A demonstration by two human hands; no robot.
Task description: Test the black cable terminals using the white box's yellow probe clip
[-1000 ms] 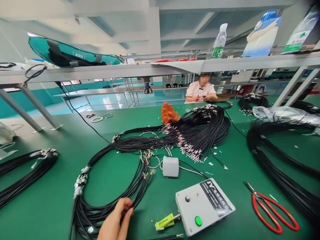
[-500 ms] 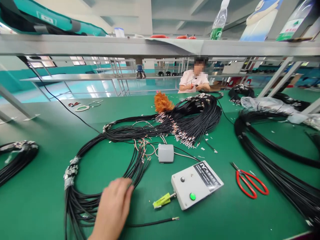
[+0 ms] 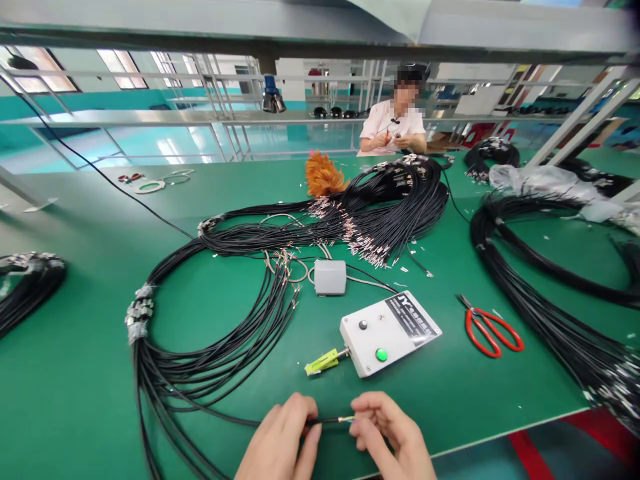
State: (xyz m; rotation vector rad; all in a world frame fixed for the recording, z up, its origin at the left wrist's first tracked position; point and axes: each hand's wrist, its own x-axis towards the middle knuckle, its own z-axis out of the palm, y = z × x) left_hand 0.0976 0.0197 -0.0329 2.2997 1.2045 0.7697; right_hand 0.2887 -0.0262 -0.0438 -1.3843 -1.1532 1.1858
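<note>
My left hand (image 3: 283, 437) is closed round a black cable (image 3: 327, 421) close to its stripped end. Thin coloured wires stick out of that end, and the fingertips of my right hand (image 3: 385, 430) are closed on them. The cable runs left into a looped bundle of black cables (image 3: 170, 273) bound with silvery-white wrapping. Just beyond my hands sits a white box (image 3: 383, 337) with a lit green button and a knob. A yellow-green clip (image 3: 321, 362) juts from the box's left side on a metal shaft.
Red-handled scissors (image 3: 493, 330) lie right of the box, beside another large cable coil (image 3: 520, 313). Behind the box are a small grey box (image 3: 330, 277), a heap of stripped cables (image 3: 395, 213) and an orange fluffy duster (image 3: 324, 175). A shelf (image 3: 200, 30) crosses above; a person (image 3: 395, 127) sits opposite.
My left hand has moved right from the bundle to the single cable's end. My right hand has come into view at the wires. The view has tilted down.
</note>
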